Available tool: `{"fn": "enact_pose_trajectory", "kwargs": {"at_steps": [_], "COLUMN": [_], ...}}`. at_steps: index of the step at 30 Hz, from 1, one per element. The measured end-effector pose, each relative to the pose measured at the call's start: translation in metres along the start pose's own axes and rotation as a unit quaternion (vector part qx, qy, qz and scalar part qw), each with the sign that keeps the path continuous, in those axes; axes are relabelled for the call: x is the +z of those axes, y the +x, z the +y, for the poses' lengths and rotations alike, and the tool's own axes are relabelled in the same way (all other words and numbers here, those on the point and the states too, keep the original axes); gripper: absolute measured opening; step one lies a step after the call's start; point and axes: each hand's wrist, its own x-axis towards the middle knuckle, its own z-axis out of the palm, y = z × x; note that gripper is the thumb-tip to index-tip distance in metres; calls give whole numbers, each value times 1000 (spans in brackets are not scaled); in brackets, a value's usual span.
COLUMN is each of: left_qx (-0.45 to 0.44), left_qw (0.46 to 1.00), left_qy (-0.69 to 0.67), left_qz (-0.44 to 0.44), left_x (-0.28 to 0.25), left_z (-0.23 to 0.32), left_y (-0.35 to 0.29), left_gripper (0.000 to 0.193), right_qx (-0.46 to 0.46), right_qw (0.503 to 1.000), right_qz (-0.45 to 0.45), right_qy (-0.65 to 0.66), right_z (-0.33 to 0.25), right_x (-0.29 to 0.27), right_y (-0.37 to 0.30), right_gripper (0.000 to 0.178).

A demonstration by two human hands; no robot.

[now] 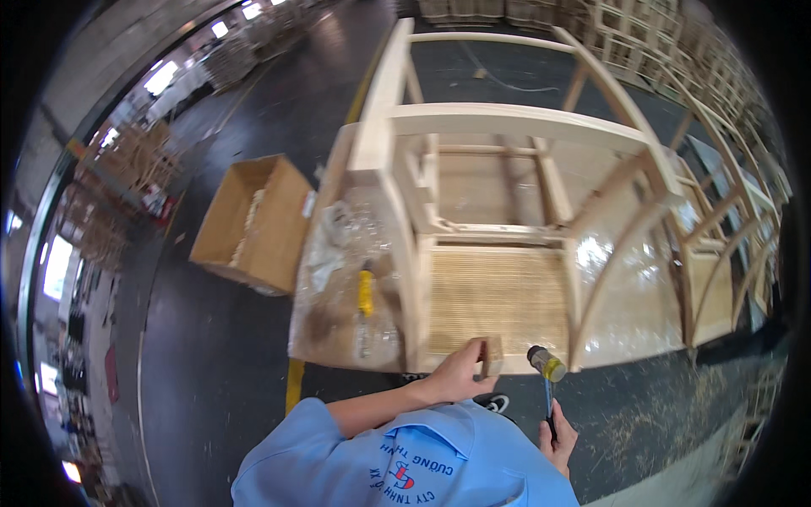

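Note:
My left hand is closed around a small wooden block at the near edge of a woven panel. The panel belongs to a pale wooden chair frame that lies on the table in front of me. Lower right, my right hand grips the dark handle of a mallet. The mallet's head, black at one end and yellow at the other, is raised just right of the block and apart from it.
A yellow-handled tool lies on plastic wrap on the table, left of the chair. An open cardboard box stands on the floor farther left. Another chair frame is at the right, and stacked frames fill the back.

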Motion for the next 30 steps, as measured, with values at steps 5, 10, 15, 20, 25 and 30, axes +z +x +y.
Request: {"fn": "enact_pose_trajectory", "kwargs": {"at_steps": [5, 10, 15, 20, 25, 30], "left_qx": [-198, -339, -329, -244, -289, -268], "left_qw": [965, 890, 850, 919, 913, 936], "left_qy": [96, 204, 359, 292, 280, 195], "left_qz": [143, 228, 202, 105, 63, 113], "left_x": [-161, -258, -272, -248, -238, -247], "left_z": [-68, -173, -192, -180, -187, -196], "left_y": [-84, -92, -67, -27, 3, -11], "left_gripper": [79, 96, 87, 68, 67, 66], "right_qx": [-38, 86, 95, 64, -87, -64], "right_qw": [983, 954, 971, 978, 981, 972], "right_qz": [-174, -262, -199, -131, -121, -226], "right_qy": [40, 117, -96, -147, -123, -15], "right_z": [-77, -120, -130, -96, -117, -128], "right_x": [113, 290, 403, 425, 426, 369], "right_y": [66, 120, 175, 194, 183, 156], "right_gripper": [40, 49, 68, 70, 45, 40]}}
